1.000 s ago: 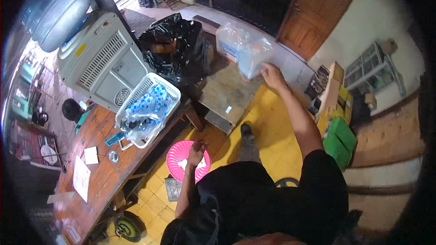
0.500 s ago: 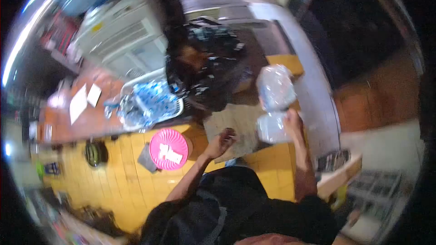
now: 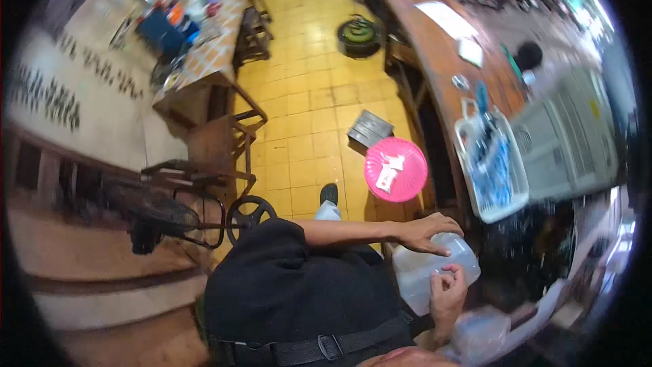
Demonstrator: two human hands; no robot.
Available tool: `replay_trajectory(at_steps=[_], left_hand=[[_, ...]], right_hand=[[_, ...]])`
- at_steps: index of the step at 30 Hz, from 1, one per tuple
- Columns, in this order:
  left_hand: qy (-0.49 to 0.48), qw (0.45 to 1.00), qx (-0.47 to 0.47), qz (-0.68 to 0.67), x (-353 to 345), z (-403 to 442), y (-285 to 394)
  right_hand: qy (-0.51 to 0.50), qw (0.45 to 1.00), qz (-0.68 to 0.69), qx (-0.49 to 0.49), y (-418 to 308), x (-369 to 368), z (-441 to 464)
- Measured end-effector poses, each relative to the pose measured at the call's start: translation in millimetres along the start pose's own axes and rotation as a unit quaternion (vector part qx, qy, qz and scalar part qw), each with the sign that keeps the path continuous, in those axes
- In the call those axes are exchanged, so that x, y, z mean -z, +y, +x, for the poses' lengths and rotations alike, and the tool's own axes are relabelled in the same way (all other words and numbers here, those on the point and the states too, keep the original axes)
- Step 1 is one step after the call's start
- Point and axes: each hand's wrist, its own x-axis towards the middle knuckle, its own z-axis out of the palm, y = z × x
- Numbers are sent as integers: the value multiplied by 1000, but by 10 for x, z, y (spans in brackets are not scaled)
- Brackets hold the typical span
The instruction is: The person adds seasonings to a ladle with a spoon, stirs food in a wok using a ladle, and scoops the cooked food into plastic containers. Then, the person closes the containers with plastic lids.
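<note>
A translucent plastic pack [image 3: 411, 273] with whitish contents lies at the lower right, close to my body. My left hand [image 3: 429, 232] reaches across from the left and grips its upper edge, fingers over the far side and thumb on top. The fingers of my right hand [image 3: 448, 291] are pinched together on the pack's near side, just below my left hand. Below it, a second clear pack [image 3: 482, 333] looks blurred near my right wrist. Just above my left hand is a round pink lid or stool top [image 3: 407, 175] with white pieces on it.
To the right stands a wooden table [image 3: 435, 47] with papers, a white basket [image 3: 513, 212] of blue-white plastic and a grey dispenser [image 3: 567, 139]. A grey box [image 3: 370, 128] and a round green-black object [image 3: 358, 35] sit on the yellow floor. A cluttered table [image 3: 221, 44] and a fan [image 3: 146, 209] are left.
The view has swung left, so the table and basket now appear on the right. My left hand has come over to the pack and taken hold beside my right hand.
</note>
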Motion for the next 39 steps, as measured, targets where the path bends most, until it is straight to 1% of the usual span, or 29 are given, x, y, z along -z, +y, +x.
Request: replay_trajectory(at_steps=[1,2,3,4,6,7,8,10,11,12,14,15,16,18,20,22,24,26,27,28,30,32,33,34,36,37,39], left_hand=[[34,999,9,36,222,-94,-4],[66,995,20,69,426,-202,-25],[108,985,-14,136,620,-263,-133],[128,981,-16,147,819,-397,-179],[119,993,-17,12,1251,-638,-256],[117,993,7,9,1483,-762,-179],[140,990,4,6,1691,-891,-237],[125,985,79,91,2190,-1154,-377],[133,982,80,111,2458,-1249,-362],[153,977,84,119,2672,-1364,-351],[223,959,144,100,2977,-1625,-310],[269,947,155,88,3086,-1747,-309],[283,942,156,91,3218,-1816,-352],[349,920,153,96,3431,-1989,-445],[371,911,168,72,3642,-2070,-421],[385,904,180,53,3940,-2145,-478],[396,889,220,74,4214,-2187,-606],[404,878,237,94,4633,-2187,-739],[416,866,256,106,4822,-2188,-816],[428,853,275,114,4998,-2167,-904],[448,846,265,117,5521,-2129,-1121],[455,819,299,182,6047,-2048,-1191],[462,814,298,186,6278,-2020,-1221],[467,809,302,190,6538,-2041,-1207],[439,838,290,145,6946,-2064,-1235],[440,837,293,140,7108,-2038,-1294],[458,812,322,165,7424,-1913,-1450]], right_hand=[[-29,992,-124,5,-237,-217,143],[-52,968,-247,11,-429,-462,258],[-43,966,-251,48,-553,-707,401],[-54,962,-260,65,-610,-941,554],[-145,913,-338,178,-709,-1414,870],[-171,891,-362,215,-827,-1671,980],[-185,880,-377,220,-908,-1888,1074],[-221,866,-366,259,-1049,-2365,1332],[-235,848,-397,262,-1161,-2585,1448],[-249,838,-399,276,-1261,-2806,1532],[-249,861,-336,290,-1405,-3206,1623],[-271,852,-333,300,-1461,-3376,1693],[-283,844,-337,307,-1469,-3504,1827],[-327,805,-347,354,-1418,-3685,2079],[-357,798,-323,361,-1495,-3840,2276],[-395,788,-250,400,-1635,-4066,2498],[-407,786,-253,391,-1764,-4257,2732],[-459,764,-271,365,-1988,-4514,3033],[-469,741,-326,352,-2134,-4679,3194],[-453,737,-376,331,-2359,-4868,3277],[-452,756,-296,369,-2538,-5267,3624],[-375,748,-393,381,-2867,-5661,3894],[-363,730,-393,426,-2912,-5826,4074],[-351,747,-370,427,-2969,-5989,4176],[-357,736,-353,453,-3056,-6201,4483],[-361,736,-354,449,-3134,-6269,4622],[-416,737,-328,419,-3300,-6362,4903]])
